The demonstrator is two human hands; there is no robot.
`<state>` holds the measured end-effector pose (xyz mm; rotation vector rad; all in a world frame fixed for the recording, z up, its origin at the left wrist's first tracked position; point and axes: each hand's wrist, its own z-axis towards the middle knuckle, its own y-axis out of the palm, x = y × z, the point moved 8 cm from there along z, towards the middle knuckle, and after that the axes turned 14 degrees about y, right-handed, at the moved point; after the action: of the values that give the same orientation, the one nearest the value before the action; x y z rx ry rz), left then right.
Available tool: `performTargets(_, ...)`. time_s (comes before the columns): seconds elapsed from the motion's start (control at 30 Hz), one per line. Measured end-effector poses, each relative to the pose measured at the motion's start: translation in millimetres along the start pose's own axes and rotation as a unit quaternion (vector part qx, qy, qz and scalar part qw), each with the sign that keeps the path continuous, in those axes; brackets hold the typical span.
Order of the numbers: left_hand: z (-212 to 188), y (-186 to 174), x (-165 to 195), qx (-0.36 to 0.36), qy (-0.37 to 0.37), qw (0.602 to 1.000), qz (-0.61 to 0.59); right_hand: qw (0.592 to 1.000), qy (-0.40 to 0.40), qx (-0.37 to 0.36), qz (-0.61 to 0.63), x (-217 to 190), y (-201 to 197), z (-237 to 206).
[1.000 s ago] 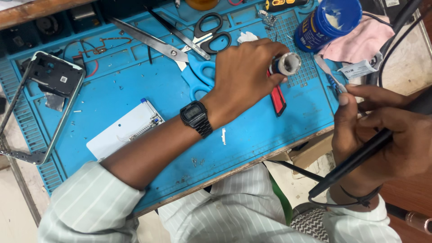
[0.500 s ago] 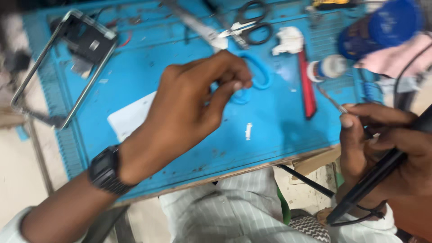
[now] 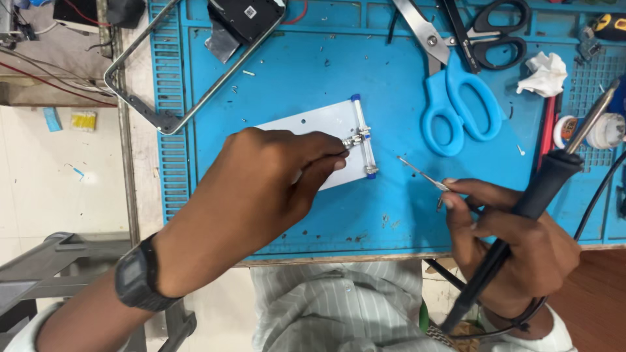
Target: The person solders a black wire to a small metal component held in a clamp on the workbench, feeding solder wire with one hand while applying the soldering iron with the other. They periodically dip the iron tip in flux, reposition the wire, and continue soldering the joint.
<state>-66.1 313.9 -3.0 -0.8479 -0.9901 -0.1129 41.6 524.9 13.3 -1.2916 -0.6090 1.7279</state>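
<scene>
Nearest, at 6 o'clock: striped shirt [image 3: 339, 306] just below the counter [image 3: 326, 255] edge. At 7 o'clock, black digital wristwatch [image 3: 138, 274] on the left wrist. Left hand [image 3: 261, 189] reaching across the blue work mat [image 3: 293, 78], thumb and forefinger pressed together, pinching the small metal clamp [image 3: 355, 139] on the rail of the white circuit-board holder [image 3: 326, 140]. Holder flat on the mat near centre, blue-capped rail along its 3 o'clock edge.

At 4 o'clock, right hand [image 3: 515, 244] curled, fingers closed around the black handle of a soldering iron [image 3: 535, 195], its metal tip up toward 2 o'clock, cord trailing down past the wrist. Same hand pinching thin metal tweezers [image 3: 422, 174] between fingertips, points aimed toward 10 o'clock, just apart from the holder.

Farther, at 1 o'clock: blue-handled scissors [image 3: 460, 98], black-handled scissors [image 3: 499, 32] just above and crossing them. Crumpled white tissue [image 3: 542, 73] at 2 o'clock, a red-handled tool [image 3: 546, 127] just below it. At 11 o'clock, a metal phone frame [image 3: 182, 98] lying tilted over the mat's edge, a black phone part [image 3: 244, 16] inside its upper end.
</scene>
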Motion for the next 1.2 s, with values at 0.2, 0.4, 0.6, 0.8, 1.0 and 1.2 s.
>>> performTargets(0.2,8,3,5,0.032,0.112,0.988,0.105,0.999,0.009,-0.003,-0.044,-11,15,11)
performTargets(0.4,6,9,-3,0.042,0.121,0.982,0.136,0.999,0.009,-0.011,-0.029,-6,23,14)
performTargets(0.6,4,11,-13,0.029,0.142,0.972,0.186,1.000,0.019,-0.022,0.010,-4,36,18)
performTargets(0.8,1,16,-22,0.022,0.148,0.971,0.189,0.999,0.029,-0.013,0.001,-10,47,20)
performTargets(1.0,0,16,-24,0.031,0.160,0.970,0.180,1.000,0.011,0.001,-0.026,-11,51,23)
performTargets(1.2,2,18,-24,0.027,0.164,0.968,0.188,0.999,0.032,0.000,-0.029,-6,52,24)
